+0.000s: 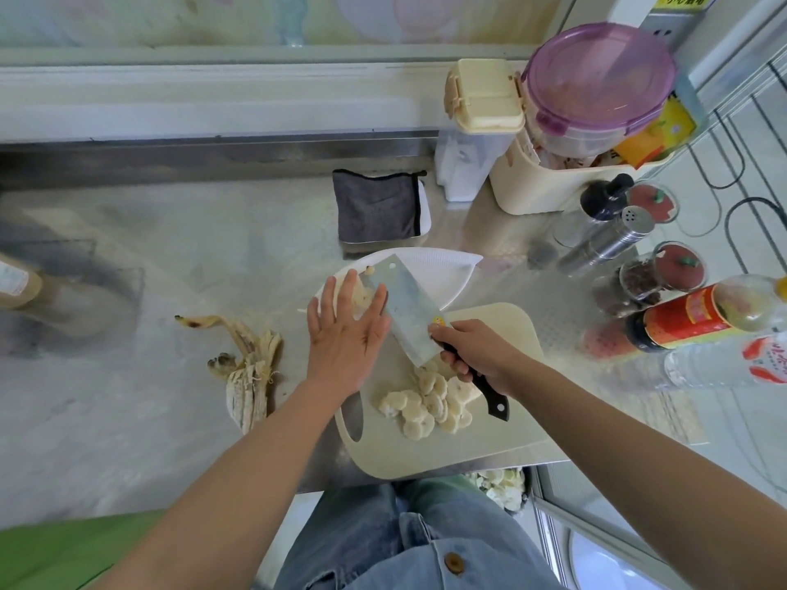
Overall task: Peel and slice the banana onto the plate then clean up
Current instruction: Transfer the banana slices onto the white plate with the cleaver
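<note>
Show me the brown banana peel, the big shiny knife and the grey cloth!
Brown banana peel (249, 387): head view, on its bunched middle strips.
Big shiny knife (406, 312): head view, on the blade's flat side.
Folded grey cloth (377, 206): head view, on the fabric's centre.

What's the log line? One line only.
step: transfer to plate | left hand: open, by cleaver | right hand: grips cleaver | slices: on board | peel: on counter

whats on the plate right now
Pale banana pieces show over the white plate, between the left grip and the cleaver held above it. Grip and blade cover that part of the plate, so how many slices lie there cannot be seen.
</note>
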